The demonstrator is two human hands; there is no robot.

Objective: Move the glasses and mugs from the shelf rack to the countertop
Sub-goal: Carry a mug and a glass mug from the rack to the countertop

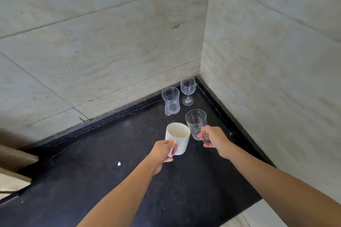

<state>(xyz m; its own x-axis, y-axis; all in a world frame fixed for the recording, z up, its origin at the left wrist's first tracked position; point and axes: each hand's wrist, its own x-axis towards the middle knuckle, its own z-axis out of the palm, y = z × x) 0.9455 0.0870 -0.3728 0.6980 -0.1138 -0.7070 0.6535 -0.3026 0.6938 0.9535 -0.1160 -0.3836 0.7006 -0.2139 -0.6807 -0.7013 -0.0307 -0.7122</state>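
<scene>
Two bare hands bring drinkware down toward a dark countertop (pixel 103 186) in a tiled kitchen corner. The left hand (pixel 163 151) is wrapped around the handle of a white mug (pixel 178 139), mouth up and tipped slightly toward the wall. The right hand (pixel 215 139) pinches the handle of a cut-glass mug (pixel 196 123), also mouth up and leaning a little away from the wrist. The 2 vessels sit just beside each other, rims nearly level; whether either base already touches the stone cannot be told from this angle.

Beyond them, nearer the corner, 2 pieces already stand on the counter: a clear glass mug (pixel 171 100) with its handle turned toward the camera, and a stemmed wine glass (pixel 187 90) just to its right. The shelf rack is out of view.

The set-down appears to turn on 1 relation: both held vessels lie ahead of their hands, long axes close to vertical, with bare counter directly beneath and the standing pair further back. The cut-glass mug is the nearer of the 2 to those glasses (a short gap separates them), so a straight lowering, not a forward push, looks safest. A small white fleck (pixel 119 163) lies on the counter left of the forearms.
</scene>
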